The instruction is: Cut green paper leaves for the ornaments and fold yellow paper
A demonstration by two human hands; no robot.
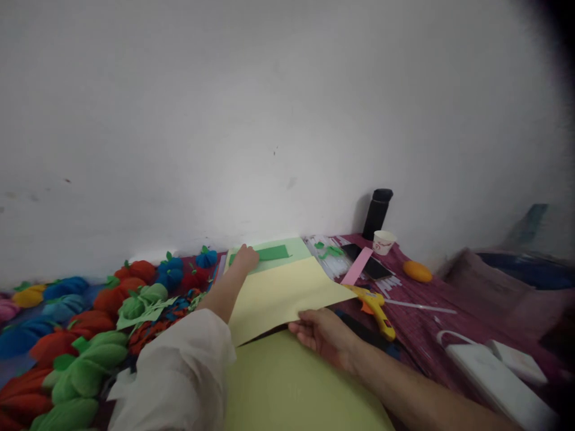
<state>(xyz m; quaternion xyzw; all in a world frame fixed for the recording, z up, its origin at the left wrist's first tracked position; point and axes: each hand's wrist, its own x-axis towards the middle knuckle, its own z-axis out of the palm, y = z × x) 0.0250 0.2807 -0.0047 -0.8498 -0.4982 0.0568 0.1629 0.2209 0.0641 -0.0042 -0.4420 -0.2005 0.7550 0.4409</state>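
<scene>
My left hand (245, 258) reaches far forward and rests on a dark green paper strip (269, 253) that lies on a pale green sheet (294, 246); its fingers look curled on the strip's left end. My right hand (321, 334) grips the near edge of a pale yellow paper sheet (278, 293) and lifts it slightly. A larger yellow-green sheet (291, 389) lies underneath, close to me.
Many coloured paper flowers (90, 323) crowd the left. To the right lie a yellow glue gun (380, 311), a pink strip (357, 266), a phone (366, 260), a paper cup (383, 242), a black bottle (377, 212), an orange object (417, 271) and white boxes (498, 377). A white wall stands behind.
</scene>
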